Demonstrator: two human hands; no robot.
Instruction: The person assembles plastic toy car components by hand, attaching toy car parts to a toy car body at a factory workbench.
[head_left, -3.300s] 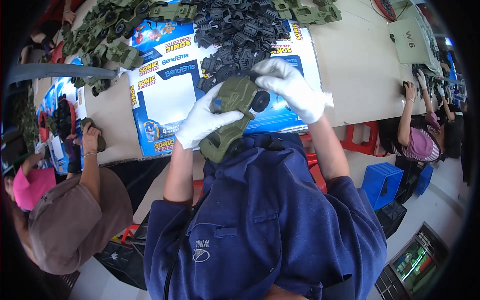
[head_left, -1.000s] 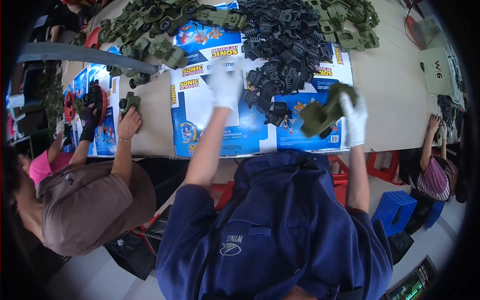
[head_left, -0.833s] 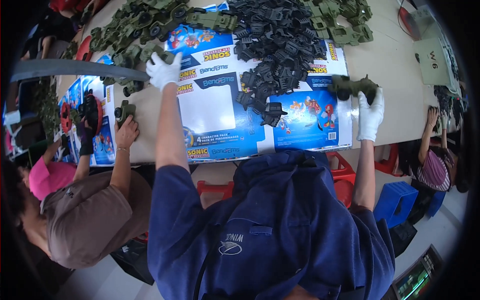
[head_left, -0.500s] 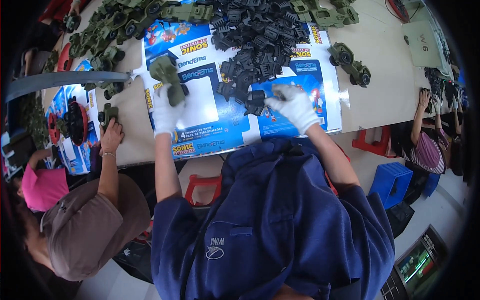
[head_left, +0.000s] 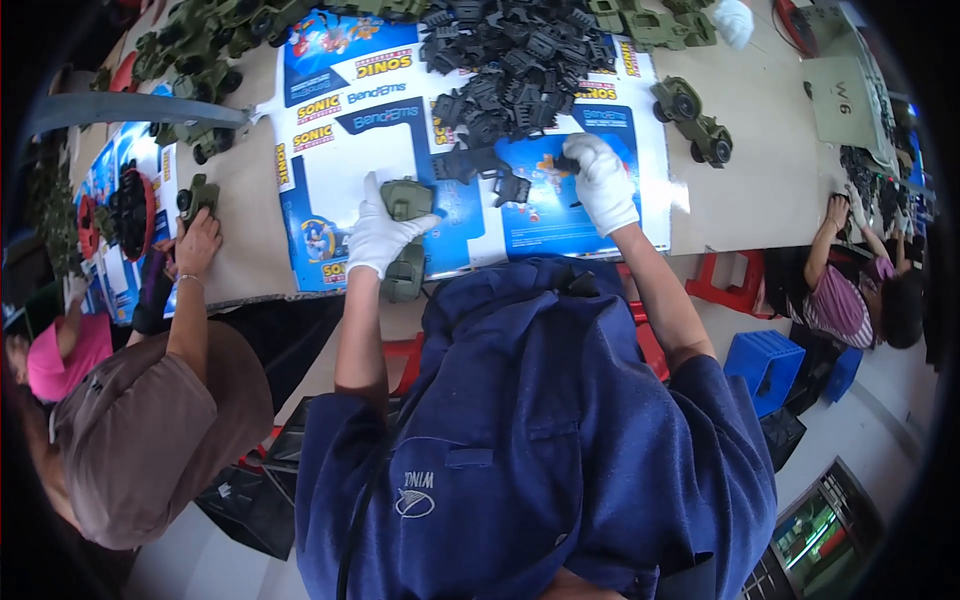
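Observation:
My left hand (head_left: 385, 232), in a white glove, grips an olive-green toy jeep (head_left: 407, 200) at the near edge of the printed sheets. The thumb lies across the jeep, and part of it shows below the hand. My right hand (head_left: 604, 185), also gloved, is closed with its fingertips pinched on a small black plastic part (head_left: 568, 161), mostly hidden by the fingers. To its left, a few loose black parts (head_left: 512, 186) lie at the near end of a big heap of black plastic parts (head_left: 515, 60).
Blue-and-white printed sheets (head_left: 330, 165) cover the table (head_left: 735, 200). Green toy jeeps (head_left: 690, 120) stand right, with more piled far left. A grey curved bar (head_left: 140, 113) juts in from the left. Co-worker's hand (head_left: 200, 240) holds a jeep; another gloved hand (head_left: 735, 22) is at far right.
My left hand has brought the jeep nearer and to the right, turning it. My right hand has moved away from the loose black parts, up and right, its fingers now pinched together.

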